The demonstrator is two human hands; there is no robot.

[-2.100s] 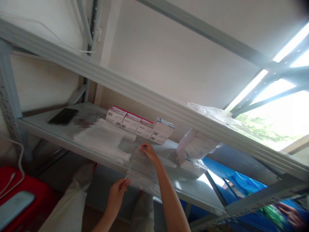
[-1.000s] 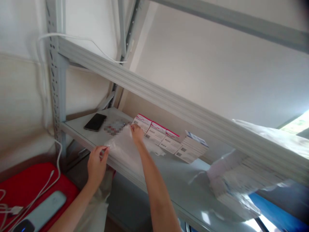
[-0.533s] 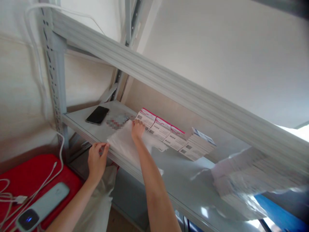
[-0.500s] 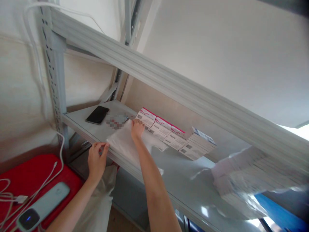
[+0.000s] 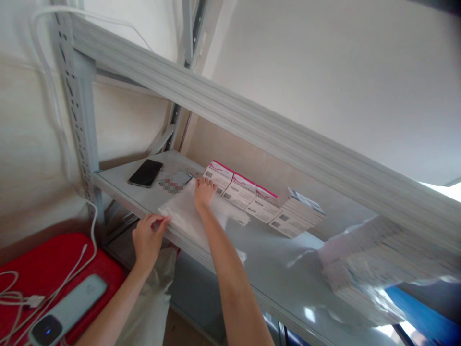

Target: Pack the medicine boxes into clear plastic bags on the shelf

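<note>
Closest at hand, taking the bags as the centre of the dial, a red surface (image 5: 68, 247) at 8 o'clock carries what looks like a power bank (image 5: 74, 302) with a lit display and white cables (image 5: 35, 301).

Beyond it, also at 8 o'clock, is the left hand (image 5: 147, 239), thumb and fingertips nearly meeting at the bags' front left corner; whether film is caught between them cannot be told.

The flat pile of clear plastic bags (image 5: 185, 211) lies on the grey metal shelf (image 5: 273, 276), along its front edge. At 1 o'clock the right hand (image 5: 205, 193) rests on the pile's back corner, fingers close together and lightly curled; any pinch there is hidden.

For such thin film, the best handling is probably a light press with the right fingertips and a pinch with the left at the very corner, so that the 2 hands tension the edge evenly. Pulling harder with 1 hand could skew the pile, and the layers may cling or slip over the shelf lip.

Farther back, a black smartphone (image 5: 146, 173) lies at 10 o'clock, well apart from the fingers. At 2 o'clock stand 3 pink-edged white cartons (image 5: 234, 190), near the right hand, so its knuckles need care.
</note>
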